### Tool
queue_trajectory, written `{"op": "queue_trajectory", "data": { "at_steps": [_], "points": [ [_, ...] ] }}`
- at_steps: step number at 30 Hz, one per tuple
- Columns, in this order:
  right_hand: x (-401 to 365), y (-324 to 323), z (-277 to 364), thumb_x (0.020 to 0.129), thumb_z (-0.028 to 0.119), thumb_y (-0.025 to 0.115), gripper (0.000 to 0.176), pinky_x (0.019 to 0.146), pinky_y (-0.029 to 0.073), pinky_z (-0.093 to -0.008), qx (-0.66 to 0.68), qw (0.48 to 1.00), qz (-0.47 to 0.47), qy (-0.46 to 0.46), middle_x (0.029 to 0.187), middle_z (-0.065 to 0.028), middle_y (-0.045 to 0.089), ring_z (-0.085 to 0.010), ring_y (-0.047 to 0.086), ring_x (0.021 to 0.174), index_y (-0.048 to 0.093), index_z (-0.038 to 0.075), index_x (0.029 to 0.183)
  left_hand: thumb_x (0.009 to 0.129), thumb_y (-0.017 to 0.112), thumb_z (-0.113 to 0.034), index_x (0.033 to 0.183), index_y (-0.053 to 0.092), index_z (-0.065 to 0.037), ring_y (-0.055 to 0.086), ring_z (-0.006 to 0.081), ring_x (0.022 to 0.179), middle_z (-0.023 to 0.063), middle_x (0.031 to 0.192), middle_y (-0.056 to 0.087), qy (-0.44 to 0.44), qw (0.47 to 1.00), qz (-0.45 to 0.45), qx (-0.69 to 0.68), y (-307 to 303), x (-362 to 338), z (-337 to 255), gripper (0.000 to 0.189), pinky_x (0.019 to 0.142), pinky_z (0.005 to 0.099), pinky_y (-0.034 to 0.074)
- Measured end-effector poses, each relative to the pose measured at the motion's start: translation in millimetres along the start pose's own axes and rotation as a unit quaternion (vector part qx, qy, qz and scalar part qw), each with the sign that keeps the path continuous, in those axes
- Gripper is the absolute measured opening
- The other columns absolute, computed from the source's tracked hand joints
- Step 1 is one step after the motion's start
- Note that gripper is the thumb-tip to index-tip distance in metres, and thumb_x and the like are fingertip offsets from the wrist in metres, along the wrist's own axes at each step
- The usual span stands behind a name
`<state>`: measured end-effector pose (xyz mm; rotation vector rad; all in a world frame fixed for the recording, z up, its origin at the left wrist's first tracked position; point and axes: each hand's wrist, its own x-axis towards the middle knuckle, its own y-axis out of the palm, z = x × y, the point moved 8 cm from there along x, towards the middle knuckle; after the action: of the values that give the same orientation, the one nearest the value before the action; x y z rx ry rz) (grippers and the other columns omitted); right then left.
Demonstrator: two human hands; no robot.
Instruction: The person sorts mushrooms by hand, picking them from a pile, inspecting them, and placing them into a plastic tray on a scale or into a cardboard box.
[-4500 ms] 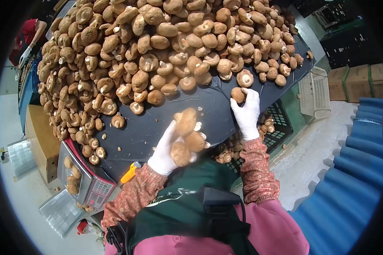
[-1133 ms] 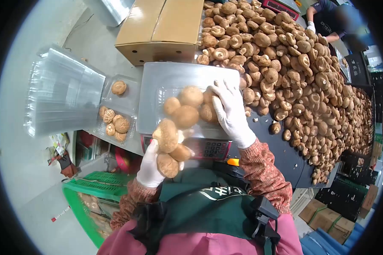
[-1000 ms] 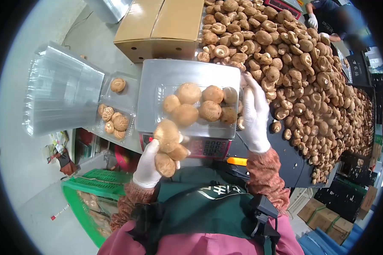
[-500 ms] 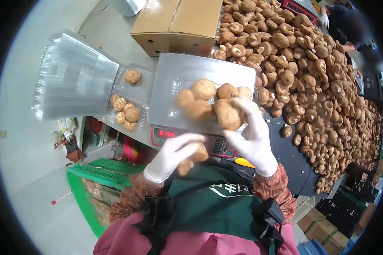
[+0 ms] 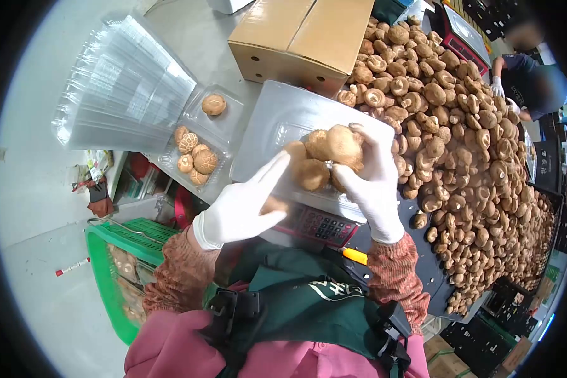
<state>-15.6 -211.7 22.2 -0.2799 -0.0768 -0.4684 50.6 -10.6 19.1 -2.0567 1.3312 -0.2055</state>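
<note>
Many mushrooms are forming a heap (image 5: 479, 164) to the right of the scale (image 5: 290, 106), and past that a co-worker (image 5: 532, 88) is standing. Left of the scale we are seeing a stack of clear plastic trays (image 5: 132, 88). A cardboard box (image 5: 302, 38) is sitting close behind the scale, crowding its far edge. A green basket (image 5: 99, 268) is standing lower left of the scale. Just left of the scale an open container (image 5: 225, 121) is holding smaller mushrooms (image 5: 205, 161). On the scale a clear tray (image 5: 286, 133) is carrying several tray mushrooms (image 5: 312, 174).

Above the scale's right part the right hand (image 5: 377, 189) is pinching a large mushroom (image 5: 344, 145) between thumb and fingers. The left hand (image 5: 236, 208) is covering the scale's near left corner, long fingers together, thumb apart; a blurred mushroom (image 5: 273, 205) is showing between them, and we cannot tell whether it is being gripped. A yellow handle (image 5: 355, 255) is lying near the scale's near right corner.
</note>
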Motion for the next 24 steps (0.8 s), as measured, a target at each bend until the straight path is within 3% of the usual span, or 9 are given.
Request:
{"op": "queue_trajectory", "data": {
  "at_steps": [1,2,4,5,8,9,11,18,24],
  "points": [
    [5.6,10.1,10.3,0.077,0.016,0.082,0.064,0.104,0.047,-0.0408,-0.013,1.000,0.020,0.000,0.128,-0.0150,0.059,-0.0274,0.058,0.121,0.054,0.002,0.133,0.086,0.071,-0.020,0.153,0.029,0.001,0.069,0.0387,0.099,0.0276,0.143,0.050,0.001,0.999,0.009,0.040,-0.1,3.9,-1.6,0.082,0.088,0.0393,0.055],
    [11.7,18.1,20.8,0.077,0.018,0.082,0.064,0.102,0.048,-0.0411,-0.116,0.988,0.028,-0.100,0.128,-0.0161,0.059,-0.0306,0.059,0.118,0.055,0.003,0.133,0.086,0.071,-0.023,0.152,0.030,0.001,0.068,0.0415,0.099,0.0291,0.142,0.050,-0.009,0.998,0.022,0.061,3.0,7.0,2.8,0.081,0.087,0.0415,0.055],
    [21.5,37.0,27.3,0.079,0.020,0.081,0.063,0.101,0.048,-0.0412,-0.143,0.977,0.060,-0.143,0.128,-0.0180,0.060,-0.0343,0.060,0.117,0.054,0.002,0.133,0.086,0.070,-0.028,0.148,0.033,0.002,0.065,0.0470,0.098,0.0320,0.138,0.051,-0.031,0.993,0.046,0.103,8.4,14.4,12.5,0.079,0.085,0.0458,0.055],
    [24.4,40.8,23.4,0.080,0.021,0.080,0.062,0.102,0.047,-0.0423,-0.127,0.982,0.062,-0.123,0.127,-0.0184,0.060,-0.0350,0.060,0.117,0.054,0.002,0.133,0.084,0.070,-0.029,0.138,0.041,0.003,0.066,0.0482,0.092,0.0338,0.129,0.055,-0.040,0.996,0.069,0.045,8.9,20.4,13.0,0.069,0.081,0.0494,0.054],
    [27.6,52.5,7.6,0.084,0.023,0.077,0.060,0.107,0.043,-0.0460,-0.131,0.984,0.071,-0.101,0.125,-0.0192,0.061,-0.0367,0.060,0.117,0.053,0.000,0.133,0.084,0.070,-0.031,0.132,0.044,0.003,0.065,0.0483,0.092,0.0325,0.122,0.058,-0.009,0.991,0.071,0.115,14.1,33.9,21.8,0.065,0.080,0.0503,0.054],
    [26.8,55.7,5.5,0.085,0.024,0.076,0.059,0.108,0.041,-0.0476,-0.169,0.976,0.071,-0.117,0.125,-0.0193,0.062,-0.0371,0.059,0.117,0.052,-0.001,0.133,0.084,0.069,-0.032,0.126,0.047,0.004,0.064,0.0486,0.093,0.0332,0.126,0.054,-0.003,0.991,0.072,0.114,15.1,37.2,23.5,0.059,0.081,0.0501,0.053],
    [23.3,60.0,9.5,0.086,0.026,0.076,0.060,0.114,0.034,-0.0515,-0.244,0.957,0.072,-0.141,0.125,-0.0189,0.062,-0.0377,0.058,0.117,0.051,-0.001,0.133,0.085,0.068,-0.031,0.129,0.047,0.003,0.064,0.0473,0.095,0.0309,0.133,0.051,0.001,0.992,0.033,0.124,12.3,36.1,30.8,0.059,0.082,0.0492,0.053],
    [23.4,63.7,8.7,0.078,0.028,0.080,0.060,0.111,0.036,-0.0491,-0.326,0.929,0.068,-0.163,0.121,-0.0161,0.063,-0.0337,0.060,0.115,0.056,0.005,0.128,0.086,0.068,-0.029,0.137,0.050,-0.004,0.065,0.0411,0.100,0.0161,0.144,0.048,0.010,0.998,-0.012,0.056,2.7,22.9,25.1,0.059,0.086,0.0453,0.053],
    [22.6,61.2,8.9,0.078,0.034,0.077,0.043,0.109,0.038,-0.0493,-0.335,0.924,0.071,-0.170,0.105,-0.0121,0.064,-0.0329,0.061,0.106,0.066,0.009,0.112,0.085,0.068,-0.025,0.132,0.053,-0.005,0.066,0.0385,0.100,0.0139,0.139,0.052,-0.013,0.998,-0.037,0.042,1.3,20.3,25.3,0.052,0.086,0.0425,0.053]
  ]
}}
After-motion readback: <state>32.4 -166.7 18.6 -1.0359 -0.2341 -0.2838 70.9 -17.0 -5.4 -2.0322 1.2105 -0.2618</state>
